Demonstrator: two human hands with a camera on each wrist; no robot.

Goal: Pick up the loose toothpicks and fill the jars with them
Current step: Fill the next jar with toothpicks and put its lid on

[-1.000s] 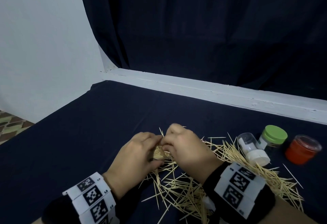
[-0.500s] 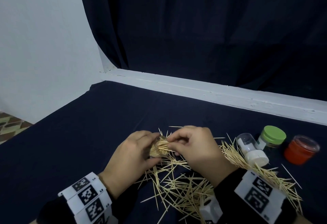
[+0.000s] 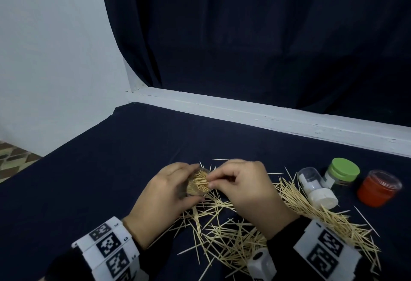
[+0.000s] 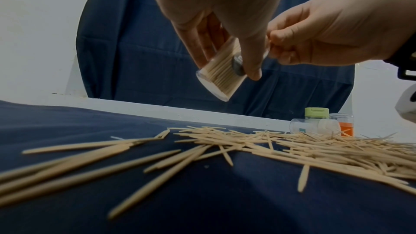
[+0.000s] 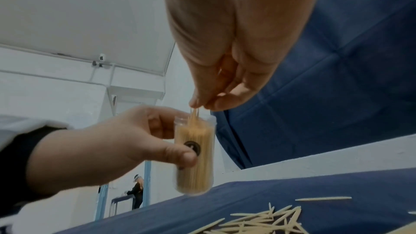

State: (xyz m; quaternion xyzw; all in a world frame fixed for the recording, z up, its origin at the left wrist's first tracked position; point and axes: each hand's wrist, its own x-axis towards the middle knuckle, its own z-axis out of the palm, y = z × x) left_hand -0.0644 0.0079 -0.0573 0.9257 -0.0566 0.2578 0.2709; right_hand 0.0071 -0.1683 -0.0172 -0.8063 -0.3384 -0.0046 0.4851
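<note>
the left hand point(image 3: 164, 194) is curled round a clear plastic jar packed with pale wooden toothpicks point(image 5: 194, 152), thumb pressed on its dark round label and fingers wrapped behind, holding it tilted above the dark blue cloth-covered tabletop point(image 3: 93, 169), its base clear of the cloth in the left wrist view. the right hand point(image 3: 246, 189) has thumb and fingertips pinched together on a few toothpicks point(image 5: 194, 113) at the jar's open mouth, their lower ends already among those inside. under and around both hands a loose scatter of wooden toothpicks point(image 3: 226, 234) lies on the cloth near the front edge of the tabletop, thickening into a dense heap that runs toward the front right corner. toward the right edge, just beyond that heap, a clear jar with a white cap point(image 3: 317, 187) lies on its side, touching the toothpicks. right behind it stands an upright jar with a green lid point(image 3: 341, 170), and closer to the right edge stands a short clear jar with orange-red contents point(image 3: 378, 188). both wrists wear white bands with black square markers point(image 3: 109, 247) over black sleeves. a white ledge point(image 3: 266, 116) runs along the tabletop's back edge under a dark curtain point(image 3: 255, 36).
</note>
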